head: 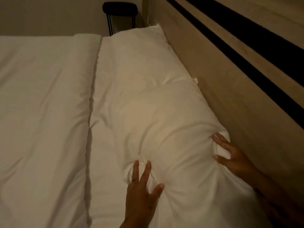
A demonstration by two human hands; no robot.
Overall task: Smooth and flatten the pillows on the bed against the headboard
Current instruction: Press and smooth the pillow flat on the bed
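Where the frame cuts off both forearms, the left hand and right hand each clutch bunched fabric of the near pillow, fingers closed on it. It lies along the wooden headboard, touching it. A second pillow lies beyond. The duvet is left. A dark, indistinct object stands farthest back.

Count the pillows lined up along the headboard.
2. The near pillow lies beside the headboard under both hands; the far pillow lies beyond it, toward the corner. Others may be out of frame.
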